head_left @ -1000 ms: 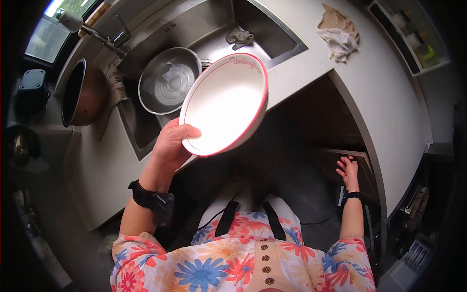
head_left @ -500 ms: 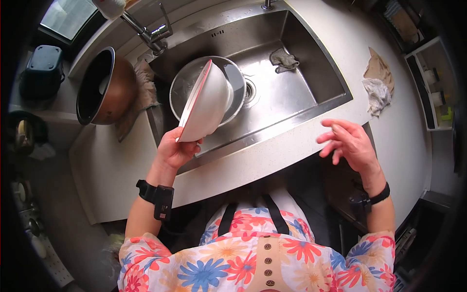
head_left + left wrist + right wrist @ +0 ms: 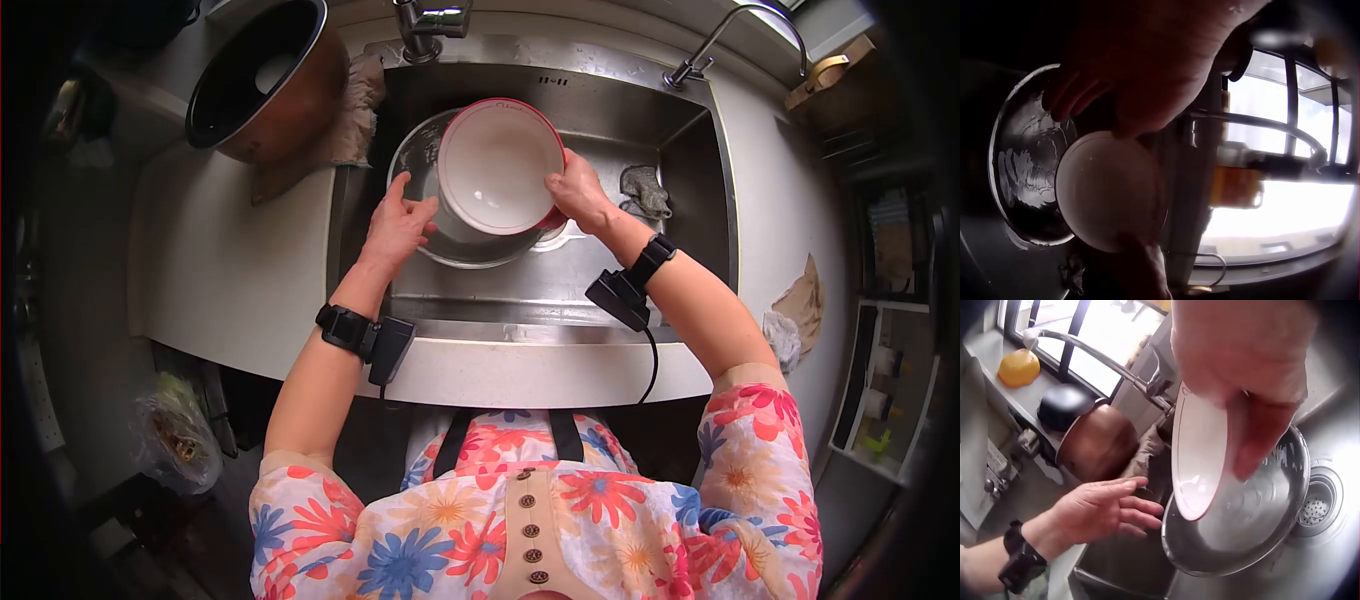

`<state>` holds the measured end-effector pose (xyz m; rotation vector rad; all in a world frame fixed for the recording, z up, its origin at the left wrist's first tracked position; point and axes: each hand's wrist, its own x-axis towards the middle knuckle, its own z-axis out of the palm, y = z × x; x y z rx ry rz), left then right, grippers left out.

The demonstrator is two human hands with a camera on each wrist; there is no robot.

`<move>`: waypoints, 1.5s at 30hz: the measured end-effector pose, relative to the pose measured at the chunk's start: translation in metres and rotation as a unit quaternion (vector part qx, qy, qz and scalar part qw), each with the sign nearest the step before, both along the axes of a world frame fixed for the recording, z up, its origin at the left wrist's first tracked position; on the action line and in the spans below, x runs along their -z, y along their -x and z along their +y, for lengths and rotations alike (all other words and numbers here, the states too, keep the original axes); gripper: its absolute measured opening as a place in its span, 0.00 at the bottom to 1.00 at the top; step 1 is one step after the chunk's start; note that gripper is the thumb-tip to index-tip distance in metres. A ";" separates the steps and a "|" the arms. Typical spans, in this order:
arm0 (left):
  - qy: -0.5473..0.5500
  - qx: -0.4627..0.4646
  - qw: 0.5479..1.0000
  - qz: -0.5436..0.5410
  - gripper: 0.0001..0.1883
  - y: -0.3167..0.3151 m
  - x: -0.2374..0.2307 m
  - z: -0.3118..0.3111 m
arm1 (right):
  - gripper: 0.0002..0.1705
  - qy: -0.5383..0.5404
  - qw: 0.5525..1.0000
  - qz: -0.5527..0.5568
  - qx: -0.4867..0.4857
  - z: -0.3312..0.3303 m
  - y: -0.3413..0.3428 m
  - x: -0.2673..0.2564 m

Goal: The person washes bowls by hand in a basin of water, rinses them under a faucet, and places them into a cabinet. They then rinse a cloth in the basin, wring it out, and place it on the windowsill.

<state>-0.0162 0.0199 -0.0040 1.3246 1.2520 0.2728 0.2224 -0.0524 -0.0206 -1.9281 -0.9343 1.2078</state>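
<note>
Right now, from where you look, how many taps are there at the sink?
2. The lever tap stands behind the metal basin, on the sink's left; the thin curved tap stands near its back right corner.

Kitchen, with sink (image 3: 600, 295) and faucet (image 3: 421, 40)

We see a pale counter (image 3: 230, 260) around a steel sink (image 3: 690, 180), dark floor (image 3: 245, 480) below, and a white-edged shelf unit (image 3: 915, 350) off to one side. Bright daylight reaches us through a dark-barred window (image 3: 1266, 90).
</note>
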 end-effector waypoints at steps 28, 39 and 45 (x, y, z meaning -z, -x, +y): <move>0.162 0.111 0.969 -0.147 0.15 -0.045 -0.006 0.015 | 0.31 0.045 0.982 0.169 0.070 0.017 0.011 0.029; 0.199 0.181 0.945 -0.188 0.18 -0.077 -0.008 0.008 | 0.31 -0.073 0.991 -0.002 -0.113 0.046 -0.011 0.028; 0.224 0.151 0.940 -0.209 0.22 -0.120 -0.016 -0.010 | 0.25 0.083 0.979 -0.090 -0.161 0.003 -0.100 0.045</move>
